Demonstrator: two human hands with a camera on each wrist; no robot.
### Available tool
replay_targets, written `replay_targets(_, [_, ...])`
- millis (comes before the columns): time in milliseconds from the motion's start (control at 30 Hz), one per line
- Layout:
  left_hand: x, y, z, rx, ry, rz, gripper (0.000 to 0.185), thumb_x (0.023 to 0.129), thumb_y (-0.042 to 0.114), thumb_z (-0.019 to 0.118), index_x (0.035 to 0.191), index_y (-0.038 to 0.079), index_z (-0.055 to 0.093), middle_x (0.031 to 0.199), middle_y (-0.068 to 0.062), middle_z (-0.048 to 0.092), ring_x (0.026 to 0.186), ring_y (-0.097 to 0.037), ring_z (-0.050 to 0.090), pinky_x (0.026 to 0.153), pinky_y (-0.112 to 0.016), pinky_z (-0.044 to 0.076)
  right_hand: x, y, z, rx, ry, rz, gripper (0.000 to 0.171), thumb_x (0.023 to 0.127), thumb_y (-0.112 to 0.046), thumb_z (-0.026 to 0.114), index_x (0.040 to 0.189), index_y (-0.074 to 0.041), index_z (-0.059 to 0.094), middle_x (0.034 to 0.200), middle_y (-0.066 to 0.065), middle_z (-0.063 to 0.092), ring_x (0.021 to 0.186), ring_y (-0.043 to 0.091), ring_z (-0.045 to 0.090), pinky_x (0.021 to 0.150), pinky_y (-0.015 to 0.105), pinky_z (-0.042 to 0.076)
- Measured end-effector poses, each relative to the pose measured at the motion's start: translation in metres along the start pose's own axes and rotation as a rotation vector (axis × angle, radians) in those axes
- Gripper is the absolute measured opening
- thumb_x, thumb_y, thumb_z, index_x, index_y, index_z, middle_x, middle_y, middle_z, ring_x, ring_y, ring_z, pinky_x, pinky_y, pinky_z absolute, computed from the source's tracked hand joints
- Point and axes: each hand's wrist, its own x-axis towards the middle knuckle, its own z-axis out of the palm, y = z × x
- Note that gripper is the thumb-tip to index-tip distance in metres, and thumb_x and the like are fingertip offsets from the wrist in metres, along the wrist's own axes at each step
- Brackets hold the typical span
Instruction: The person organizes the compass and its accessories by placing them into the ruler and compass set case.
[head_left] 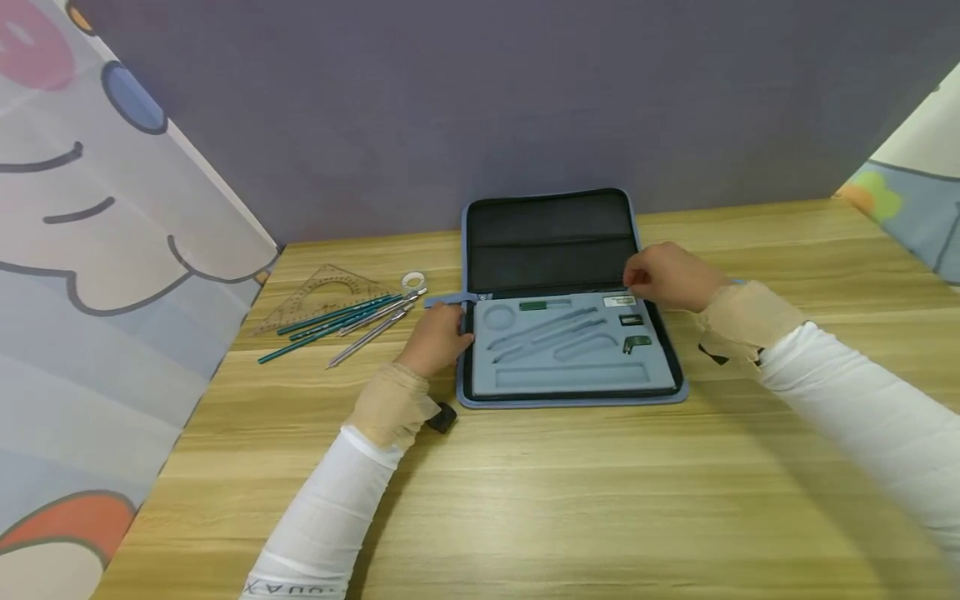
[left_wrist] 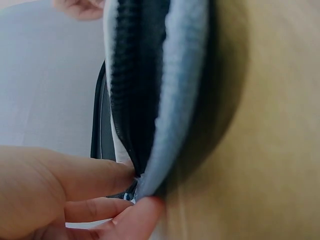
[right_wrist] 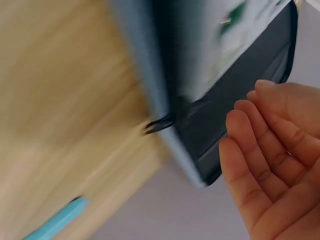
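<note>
A blue zip case (head_left: 577,402) lies unfolded on the table, its black-lined lid (head_left: 551,242) leaning back. Its lower half holds a grey-blue tray (head_left: 517,367) with shaped recesses. In the recesses sit a green piece (head_left: 533,306), a white-labelled piece (head_left: 619,301), a small dark sharpener-like piece (head_left: 631,320) and a green fitting (head_left: 637,342). My left hand (head_left: 435,340) pinches the case's left edge near the hinge; the left wrist view shows thumb and fingers at the zip edge (left_wrist: 182,75). Above the tray's upper right corner hovers my right hand (head_left: 675,275), fingers loosely bent, nothing visible in them.
Left of the case lie several teal pencils (head_left: 300,342), silver compass-like tools (head_left: 367,338), a clear set square (head_left: 300,292) and a white ring-shaped roll (head_left: 413,282). A light-blue stick-like thing (right_wrist: 57,220) is on the right. A grey panel (head_left: 525,100) rises behind the table.
</note>
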Motion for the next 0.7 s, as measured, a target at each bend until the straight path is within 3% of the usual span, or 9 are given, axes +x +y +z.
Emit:
replay_targets(533, [-0.002, -0.003, -0.001, -0.03, 0.0, 0.012, 0.014, 0.088, 0.01, 0.065, 0.088, -0.004, 0.061, 0.062, -0.008, 0.055, 0.042, -0.013, 0.058, 0.052, -0.025, 0.046, -0.055, 0.066, -0.011, 0.013, 0.108, 0.084, 0.004, 0.077, 0.003, 0.068, 0.081, 0.002, 0.066, 0.072, 0.007, 0.065, 0.065, 0.019, 0.06, 0.06, 0.035, 0.05])
replay_targets(700, [-0.001, -0.001, -0.002, -0.035, -0.004, 0.011, 0.019, 0.089, 0.01, 0.065, 0.097, -0.006, 0.062, 0.064, -0.009, 0.055, 0.042, -0.013, 0.058, 0.051, -0.024, 0.046, -0.07, 0.085, -0.022, -0.083, 0.016, 0.157, 0.003, 0.08, 0.001, 0.066, 0.082, 0.002, 0.066, 0.075, 0.006, 0.066, 0.067, 0.021, 0.06, 0.062, 0.037, 0.05])
